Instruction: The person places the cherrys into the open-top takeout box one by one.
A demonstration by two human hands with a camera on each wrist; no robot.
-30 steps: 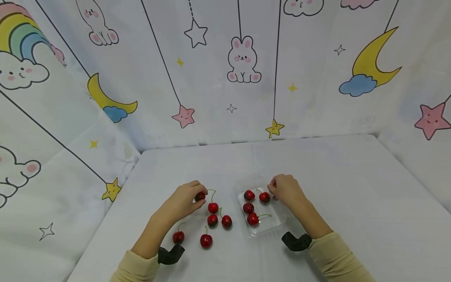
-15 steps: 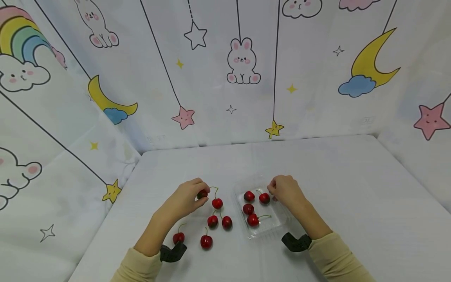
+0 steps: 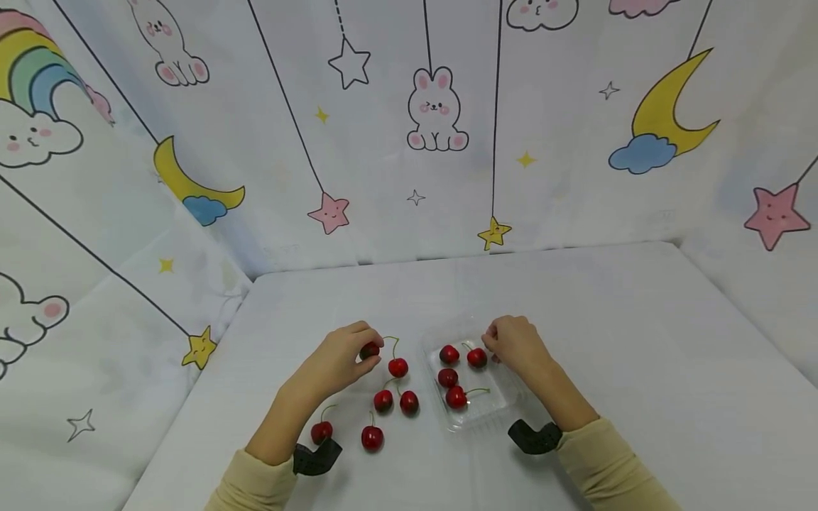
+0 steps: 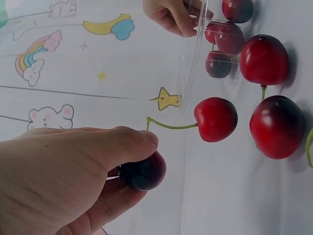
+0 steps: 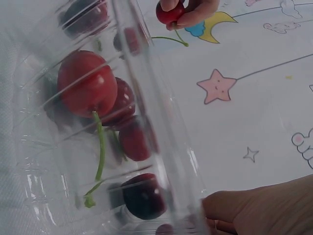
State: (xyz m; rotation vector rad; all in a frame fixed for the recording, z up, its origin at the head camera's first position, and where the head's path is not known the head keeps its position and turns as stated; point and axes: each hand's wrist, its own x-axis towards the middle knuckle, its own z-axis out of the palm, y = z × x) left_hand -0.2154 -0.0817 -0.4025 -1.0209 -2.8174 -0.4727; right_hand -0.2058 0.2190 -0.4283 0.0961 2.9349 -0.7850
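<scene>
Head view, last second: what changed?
Left hand shifted slightly right and away from the person, carrying its pinched cherry; the cherry joined to it by the stem moved the same way, toward the container. Nothing newly gripped or released. Unchanged: right hand at the container's edge, four cherries inside, four others on the table.

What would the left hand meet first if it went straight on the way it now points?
Probably the clear rectangular plastic container, though height is unclear; the round red cherry ahead seems stem-joined to the dark red cherry the left hand pinches, so would likely travel along.
</scene>
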